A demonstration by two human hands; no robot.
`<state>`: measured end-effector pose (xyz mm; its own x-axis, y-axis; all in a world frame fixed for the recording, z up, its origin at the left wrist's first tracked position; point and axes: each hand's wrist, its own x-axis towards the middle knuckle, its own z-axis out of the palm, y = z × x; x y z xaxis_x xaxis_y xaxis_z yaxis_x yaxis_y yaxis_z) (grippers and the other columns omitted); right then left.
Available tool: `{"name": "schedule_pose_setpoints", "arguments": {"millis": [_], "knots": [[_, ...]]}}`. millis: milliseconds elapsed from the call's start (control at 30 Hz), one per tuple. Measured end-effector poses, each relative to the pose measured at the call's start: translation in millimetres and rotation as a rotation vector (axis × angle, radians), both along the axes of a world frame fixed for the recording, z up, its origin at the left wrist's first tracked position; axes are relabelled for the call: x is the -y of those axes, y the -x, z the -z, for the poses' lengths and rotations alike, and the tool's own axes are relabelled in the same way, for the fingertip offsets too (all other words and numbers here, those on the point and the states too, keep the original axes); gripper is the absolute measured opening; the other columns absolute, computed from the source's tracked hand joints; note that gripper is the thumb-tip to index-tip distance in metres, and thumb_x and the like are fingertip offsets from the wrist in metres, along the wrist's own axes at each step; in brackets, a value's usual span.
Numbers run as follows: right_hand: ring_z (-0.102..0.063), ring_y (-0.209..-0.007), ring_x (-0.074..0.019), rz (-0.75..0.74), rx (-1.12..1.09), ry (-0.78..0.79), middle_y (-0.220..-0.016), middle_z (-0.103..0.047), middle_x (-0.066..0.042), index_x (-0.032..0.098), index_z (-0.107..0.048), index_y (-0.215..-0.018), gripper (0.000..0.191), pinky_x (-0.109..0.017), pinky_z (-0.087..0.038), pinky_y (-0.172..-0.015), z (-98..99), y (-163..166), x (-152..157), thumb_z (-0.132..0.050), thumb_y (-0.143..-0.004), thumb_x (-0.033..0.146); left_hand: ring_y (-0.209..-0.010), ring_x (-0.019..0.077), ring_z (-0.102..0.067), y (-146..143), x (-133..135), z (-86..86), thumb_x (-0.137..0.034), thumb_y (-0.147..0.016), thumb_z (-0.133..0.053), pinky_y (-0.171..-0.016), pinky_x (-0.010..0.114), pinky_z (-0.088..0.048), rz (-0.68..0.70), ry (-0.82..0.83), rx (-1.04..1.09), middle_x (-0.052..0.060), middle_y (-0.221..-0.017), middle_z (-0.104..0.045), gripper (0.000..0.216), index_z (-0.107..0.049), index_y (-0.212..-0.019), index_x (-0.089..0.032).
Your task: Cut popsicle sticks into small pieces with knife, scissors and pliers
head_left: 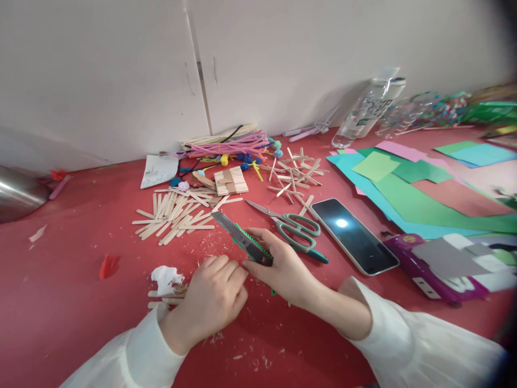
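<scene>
My right hand (288, 269) grips a utility knife (246, 242) with a green-edged body; its broad blade is out and points up and to the left. Close beside it, my left hand (214, 296) is curled closed over the red table, and whatever its fingers hold is hidden. Behind the left wrist lie a few craft sticks (155, 304) and a crumpled white tissue (166, 280). Grey-green scissors (297, 229) rest just beyond the right hand. Thin wood shavings (254, 358) are scattered around and below both hands.
Ahead lie a pile of craft sticks (173, 215), a small stick panel (231, 181) and pink pipe cleaners (230, 146). To the right are a phone (355, 235), a purple device (436, 275), coloured paper (412, 199) and bottles (363, 116). A metal container (20, 194) stands left.
</scene>
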<state>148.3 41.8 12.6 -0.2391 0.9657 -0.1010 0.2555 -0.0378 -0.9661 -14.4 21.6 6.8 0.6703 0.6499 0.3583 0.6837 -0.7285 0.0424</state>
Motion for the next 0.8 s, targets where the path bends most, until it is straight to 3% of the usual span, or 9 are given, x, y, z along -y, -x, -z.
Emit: {"name": "schedule_pose_setpoints", "arguments": {"millis": [133,300,567,800], "knots": [[-0.053,-0.07,-0.014,-0.005,-0.046,-0.054,-0.086,-0.06,-0.001,0.017,-0.05,-0.115,0.044,-0.028,-0.047,-0.067,1.2,-1.0,1.7,-0.06,-0.072,0.018,-0.056,0.0182,-0.041,1.2,0.5,2.6,-0.006,-0.079,-0.038,-0.053,0.031,-0.029,-0.031,0.03,0.127,0.002,-0.058,-0.047,0.023,-0.044,-0.061,-0.02],[-0.05,-0.061,-0.0118,-0.032,-0.121,-0.062,-0.078,-0.057,0.002,0.019,-0.05,-0.114,0.041,-0.026,-0.046,-0.058,1.4,-3.4,4.4,-0.059,-0.074,0.019,-0.055,0.0154,-0.04,0.9,0.2,1.2,-0.008,-0.079,-0.037,-0.051,0.028,-0.028,-0.053,0.191,0.288,-0.001,-0.056,-0.042,0.023,-0.033,-0.061,-0.021],[-0.056,-0.077,-0.0159,-0.067,-0.05,-0.184,-0.087,-0.061,-0.001,0.021,-0.051,-0.113,0.038,-0.03,-0.048,-0.07,-0.2,-6.9,5.3,-0.058,-0.075,0.018,-0.053,0.0133,-0.039,1.0,-0.9,-1.9,-0.009,-0.082,-0.036,-0.051,0.026,-0.027,-0.031,0.334,0.359,-0.003,-0.055,-0.04,0.024,-0.028,-0.062,-0.021],[-0.046,-0.055,-0.0097,-0.025,-0.093,-0.096,-0.071,-0.052,0.004,0.019,-0.053,-0.107,0.034,-0.023,-0.041,-0.049,-13.8,-13.3,1.1,-0.059,-0.073,0.021,-0.057,0.0123,-0.039,4.9,1.3,-6.9,-0.012,-0.087,-0.037,-0.054,0.025,-0.028,-0.017,0.388,0.462,-0.004,-0.06,-0.039,0.024,-0.031,-0.066,-0.02]]}}
